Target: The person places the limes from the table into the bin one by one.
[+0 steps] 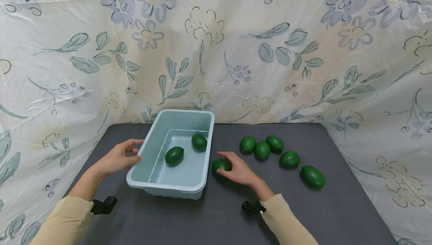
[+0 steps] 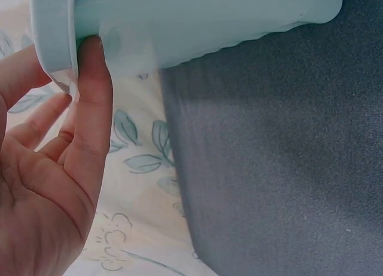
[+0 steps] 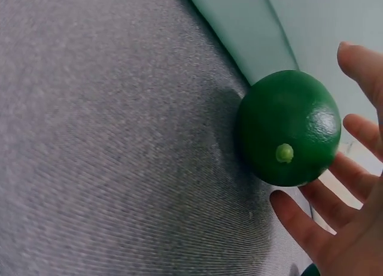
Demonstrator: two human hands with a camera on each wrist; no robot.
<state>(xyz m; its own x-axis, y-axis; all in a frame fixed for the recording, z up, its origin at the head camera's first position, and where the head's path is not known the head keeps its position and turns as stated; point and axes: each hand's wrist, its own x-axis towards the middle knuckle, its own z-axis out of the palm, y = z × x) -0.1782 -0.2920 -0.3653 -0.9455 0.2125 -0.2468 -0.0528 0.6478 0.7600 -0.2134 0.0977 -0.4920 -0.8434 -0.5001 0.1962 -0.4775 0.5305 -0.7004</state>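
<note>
A pale blue-green plastic bin (image 1: 165, 187) stands on the table with two green limes inside, one lime (image 1: 174, 156) near its middle and another lime (image 1: 199, 141) by its right wall. My left hand (image 1: 116, 159) holds the bin's left rim; in the left wrist view a finger reaches under the lip. Just outside the right wall lies a lime (image 3: 287, 129). Around it my right hand (image 1: 239, 170) is spread, its thumb apart from the fruit and some fingers behind it. Whether those fingers touch it, I cannot tell.
Several more limes lie on the dark grey table (image 1: 270, 215) to the right: a cluster with a lime (image 1: 262, 150) at its front, then a lime (image 1: 289, 160) and a larger-looking lime (image 1: 312, 177). Floral cloth (image 1: 216, 50) hangs behind and at the sides.
</note>
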